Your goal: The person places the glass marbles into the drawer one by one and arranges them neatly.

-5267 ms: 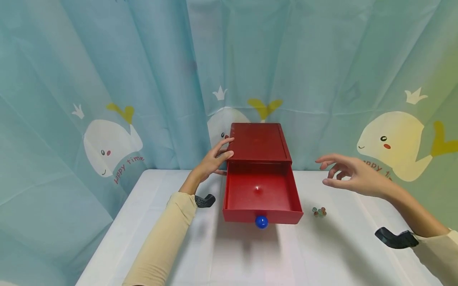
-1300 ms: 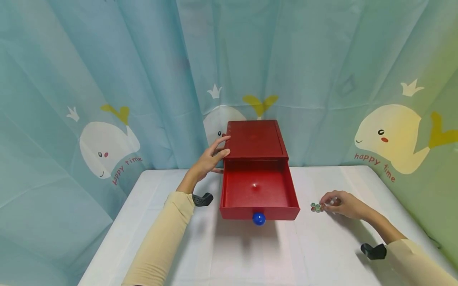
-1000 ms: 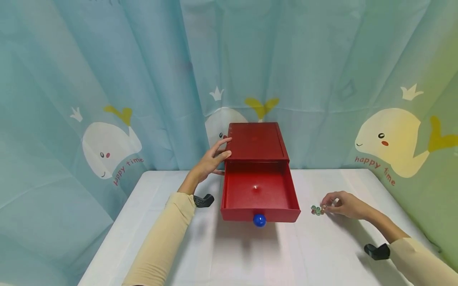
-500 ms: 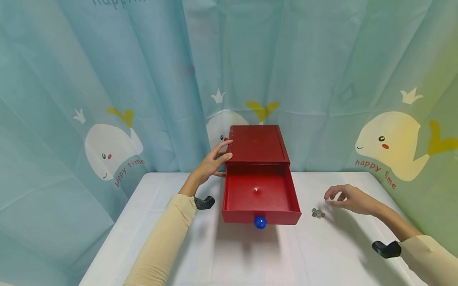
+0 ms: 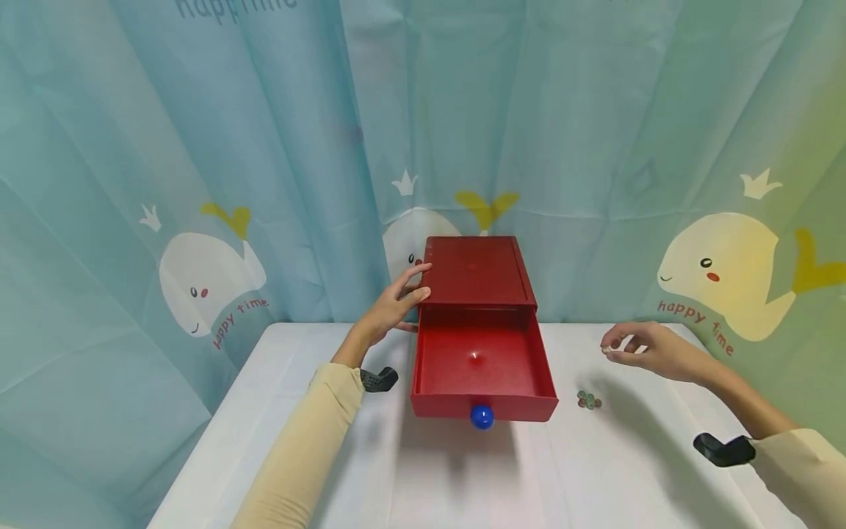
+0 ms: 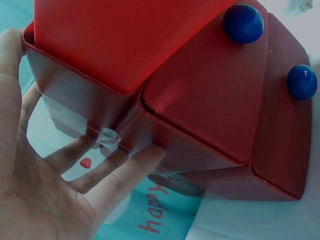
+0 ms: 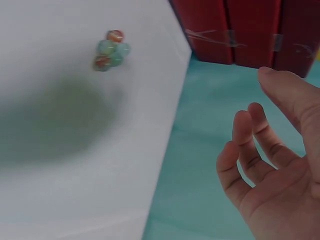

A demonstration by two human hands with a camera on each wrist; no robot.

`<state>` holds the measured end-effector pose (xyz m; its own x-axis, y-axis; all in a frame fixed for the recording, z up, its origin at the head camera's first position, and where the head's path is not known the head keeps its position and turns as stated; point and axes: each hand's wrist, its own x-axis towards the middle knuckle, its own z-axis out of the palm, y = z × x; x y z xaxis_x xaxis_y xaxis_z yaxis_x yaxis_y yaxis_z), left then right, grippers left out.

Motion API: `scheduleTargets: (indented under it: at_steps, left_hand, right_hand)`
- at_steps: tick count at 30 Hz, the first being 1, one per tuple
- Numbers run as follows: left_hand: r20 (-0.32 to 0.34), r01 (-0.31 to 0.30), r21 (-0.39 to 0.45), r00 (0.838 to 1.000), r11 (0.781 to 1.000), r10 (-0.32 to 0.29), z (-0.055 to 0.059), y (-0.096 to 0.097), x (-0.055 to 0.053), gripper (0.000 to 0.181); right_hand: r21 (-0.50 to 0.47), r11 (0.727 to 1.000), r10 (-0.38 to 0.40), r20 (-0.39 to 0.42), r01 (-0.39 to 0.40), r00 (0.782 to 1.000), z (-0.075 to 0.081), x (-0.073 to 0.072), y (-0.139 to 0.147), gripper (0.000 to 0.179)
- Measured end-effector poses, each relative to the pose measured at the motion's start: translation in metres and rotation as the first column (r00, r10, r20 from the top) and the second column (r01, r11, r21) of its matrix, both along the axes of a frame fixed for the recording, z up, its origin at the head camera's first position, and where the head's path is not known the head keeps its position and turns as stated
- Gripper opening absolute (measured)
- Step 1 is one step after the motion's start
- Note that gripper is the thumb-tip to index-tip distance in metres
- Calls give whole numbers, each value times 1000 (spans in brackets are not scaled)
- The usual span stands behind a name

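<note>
A red drawer cabinet (image 5: 472,272) stands at the table's back with its top drawer (image 5: 484,406) pulled out, blue knob (image 5: 482,417) in front. My left hand (image 5: 388,308) rests against the cabinet's left side. In the left wrist view its fingers (image 6: 131,175) lie fairly straight along the wall, the thumb up by the top edge. Raised right of the drawer, my right hand (image 5: 651,350) pinches a small pale marble (image 5: 606,350) between thumb and fingertip. That marble is hidden in the right wrist view. Several green and orange marbles (image 5: 589,400) cluster on the table below this hand.
Two lower drawers with blue knobs (image 6: 302,82) sit closed beneath the pulled-out one. The white tabletop (image 5: 317,441) ends at a blue-green curtain (image 5: 581,147) printed with whales, close behind the cabinet.
My right hand came down to the marbles, took one, and has lifted it up off the table. The left hand and the drawer have kept their places.
</note>
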<state>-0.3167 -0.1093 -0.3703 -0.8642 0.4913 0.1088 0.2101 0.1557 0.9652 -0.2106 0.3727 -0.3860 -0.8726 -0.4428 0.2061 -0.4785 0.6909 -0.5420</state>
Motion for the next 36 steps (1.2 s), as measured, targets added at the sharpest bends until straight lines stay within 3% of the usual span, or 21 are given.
scheduleTargets:
  at_steps: [18,25,36]
  left_hand:
    - [-6,-8,-9,1000,1000,8,1,0,1,63]
    - [-2,-13,-9,1000,1000,13,0,1,-1,63]
    - [-3,-11,-10,1000,1000,11,0,1,0,61]
  right_hand:
    - [-90,993,-93,-134,81,987,64,-2,-11,13]
    - [-161,970,-202,-107,183,974,77,0,-16,11]
    - [-178,964,-222,-117,200,968,93,3,-22,9]
